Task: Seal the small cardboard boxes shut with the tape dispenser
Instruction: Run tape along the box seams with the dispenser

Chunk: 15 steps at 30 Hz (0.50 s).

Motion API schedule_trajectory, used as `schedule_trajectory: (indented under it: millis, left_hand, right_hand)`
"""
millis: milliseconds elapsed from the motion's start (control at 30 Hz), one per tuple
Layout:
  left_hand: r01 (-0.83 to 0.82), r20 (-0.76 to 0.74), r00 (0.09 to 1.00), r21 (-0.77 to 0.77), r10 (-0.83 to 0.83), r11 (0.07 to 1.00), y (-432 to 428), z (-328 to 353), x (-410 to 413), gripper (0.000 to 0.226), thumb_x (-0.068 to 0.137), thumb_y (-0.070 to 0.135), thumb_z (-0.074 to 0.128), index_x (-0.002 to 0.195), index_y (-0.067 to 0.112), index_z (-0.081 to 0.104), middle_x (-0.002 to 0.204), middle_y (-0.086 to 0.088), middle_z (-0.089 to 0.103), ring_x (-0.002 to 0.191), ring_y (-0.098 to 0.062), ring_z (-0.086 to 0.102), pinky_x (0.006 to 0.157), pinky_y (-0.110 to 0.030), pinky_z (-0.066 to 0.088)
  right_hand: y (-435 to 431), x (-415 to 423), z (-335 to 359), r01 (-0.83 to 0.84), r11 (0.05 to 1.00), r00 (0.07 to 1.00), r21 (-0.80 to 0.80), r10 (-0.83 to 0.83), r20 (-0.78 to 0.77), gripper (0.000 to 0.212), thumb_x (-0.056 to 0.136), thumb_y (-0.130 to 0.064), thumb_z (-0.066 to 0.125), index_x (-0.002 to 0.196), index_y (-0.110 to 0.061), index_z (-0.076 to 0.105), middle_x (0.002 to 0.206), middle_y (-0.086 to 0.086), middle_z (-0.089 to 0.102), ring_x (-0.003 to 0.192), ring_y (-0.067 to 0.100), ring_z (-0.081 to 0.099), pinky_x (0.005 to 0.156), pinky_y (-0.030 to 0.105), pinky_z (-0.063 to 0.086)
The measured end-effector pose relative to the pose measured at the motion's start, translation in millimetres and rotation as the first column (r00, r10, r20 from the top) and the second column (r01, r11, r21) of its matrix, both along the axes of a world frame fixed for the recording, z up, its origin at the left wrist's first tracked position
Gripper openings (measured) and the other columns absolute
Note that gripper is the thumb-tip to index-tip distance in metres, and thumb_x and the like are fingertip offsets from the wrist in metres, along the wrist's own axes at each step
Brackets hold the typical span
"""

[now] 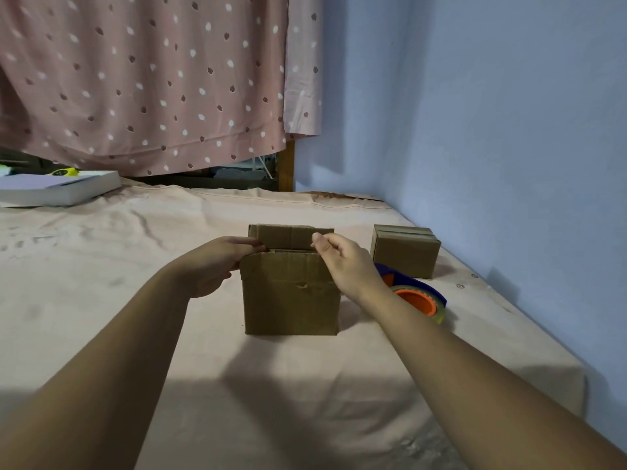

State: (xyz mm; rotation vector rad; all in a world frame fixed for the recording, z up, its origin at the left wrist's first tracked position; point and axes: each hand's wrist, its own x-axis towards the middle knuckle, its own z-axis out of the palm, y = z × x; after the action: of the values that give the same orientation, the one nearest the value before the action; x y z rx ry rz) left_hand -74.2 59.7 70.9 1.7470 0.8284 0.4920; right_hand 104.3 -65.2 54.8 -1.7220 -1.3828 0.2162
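- Head view, nearest part: both forearms reach forward over a pink cloth [135, 334] that covers the work surface.
- An open box [291, 300] stands upright on the cloth in the middle, between the two hands. Its near flap stands almost straight up, and its far flap [288, 236] is also raised.
- My left hand [217, 262] is at the top left corner of this box, with the fingers reaching to the gap between the flaps. I cannot tell if they pinch the cardboard or only press on it.
- My right hand [342, 262] has thumb and curled fingers closed on the right end of the far flap.
- I judge the step is folding the flaps down, with no tape on this box yet. To do it well, bring both long flaps flat so their edges meet in the middle, and hold them with one hand while the other hand takes the tape.
- A tape dispenser [417, 296] lies on the cloth just right of the box, partly behind the right wrist, so it is easy to reach.
- A second box [405, 251] stands farther right near the wall [492, 113], flaps down; tape on it I cannot confirm.
- Far left lies a flat white box [57, 189], and a dotted curtain [152, 79] hangs behind.
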Motion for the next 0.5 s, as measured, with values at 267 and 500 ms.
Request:
schedule_trajectory:
  millis: [267,500]
  left_hand:
    - [-0.304,0.163,0.943,0.073,0.289,0.950,-17.3,-14.9,13.6,0.056,0.101,0.048,0.024,0.128,0.012,0.058,0.127,-0.004,0.057,0.123,-0.024,0.047,0.111,-0.044,0.030]
    - [-0.551,0.492,0.780,0.249,0.386,0.796,-34.3,-57.9,24.6,0.023,0.091,0.033,0.061,0.111,0.021,0.061,0.105,0.007,0.061,0.095,-0.011,0.056,0.071,-0.018,0.043]
  right_hand:
    - [0.0,-8.7,-41.2,0.201,0.968,0.979,0.152,-0.193,-0.060,0.058,0.087,-0.063,0.038,0.113,-0.016,0.059,0.100,-0.007,0.062,0.096,0.007,0.058,0.074,0.012,0.045]
    - [8.9,-22.2,-61.8,0.287,0.930,0.954,0.230,-0.255,-0.158,0.048,0.095,-0.045,0.042,0.134,-0.016,0.044,0.123,-0.002,0.060,0.113,0.010,0.055,0.074,-0.001,0.033]
